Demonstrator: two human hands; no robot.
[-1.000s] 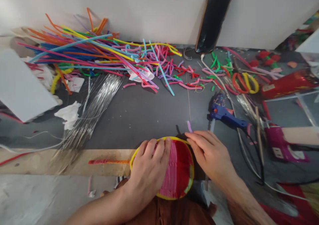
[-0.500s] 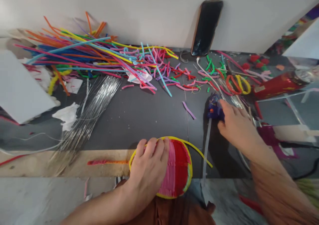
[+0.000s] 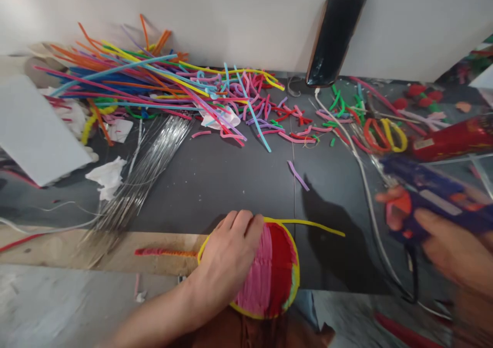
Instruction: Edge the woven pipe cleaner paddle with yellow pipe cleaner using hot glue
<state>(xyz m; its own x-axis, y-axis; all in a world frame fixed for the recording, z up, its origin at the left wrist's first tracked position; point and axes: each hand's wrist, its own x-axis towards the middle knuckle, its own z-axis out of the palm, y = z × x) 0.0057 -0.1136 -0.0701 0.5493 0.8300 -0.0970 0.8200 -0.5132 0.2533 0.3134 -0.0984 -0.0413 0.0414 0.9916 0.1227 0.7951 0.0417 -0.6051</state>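
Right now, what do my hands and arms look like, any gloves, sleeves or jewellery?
Your left hand has no glove, and no ring or bracelet shows; your left forearm is bare, with no sleeve in view. Your right hand is ungloved too, but blurred, and I can't tell whether your right forearm is sleeved.

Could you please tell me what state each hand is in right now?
Left hand: on the round, yellow-rimmed, pink-and-red disc; thumb hidden, so grip unclear.
Right hand: closed, holding the blue plastic glue gun.

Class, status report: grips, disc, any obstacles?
Left grip on striped disc. Right grip holding glue gun. Yellow pipe cleaner trailing loose. White cable between disc and gun.
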